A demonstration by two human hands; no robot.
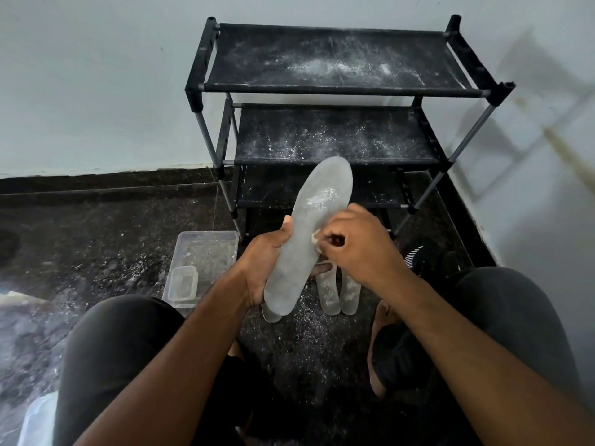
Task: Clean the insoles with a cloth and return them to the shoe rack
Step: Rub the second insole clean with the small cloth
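The dark speckled floor [96,226] filled the lower view, strewn with white powder, and met a pale wall [96,91] behind. Against that wall stood the black shoe rack [335,88], its fabric shelves dusted with the same white powder, heaviest on the top shelf. The person squatted before it, both knees in dark trousers [112,349] framing the forearms. A clear plastic tub [209,246] sat on the floor just left of the rack's foot, with a smaller clear container [183,283] resting at its near corner. A dark shoe with white stripes [418,255] lay near the rack's right leg. The held insole [309,226], translucent grey, was raised in front of the lower shelves, toe up and tilted right, with a white powdery patch near its upper part. The left hand [264,268] gripped its heel end, thumb over the left edge and fingers curled behind. The right hand [357,249] was clenched around a small pale cloth [317,241], most of it hidden in the fist, pressed to the insole's right edge at mid length. On the floor beneath the hands lay more insoles [338,294], two side by side and powdered, and the tip of another [270,315] peeking out below the held one.
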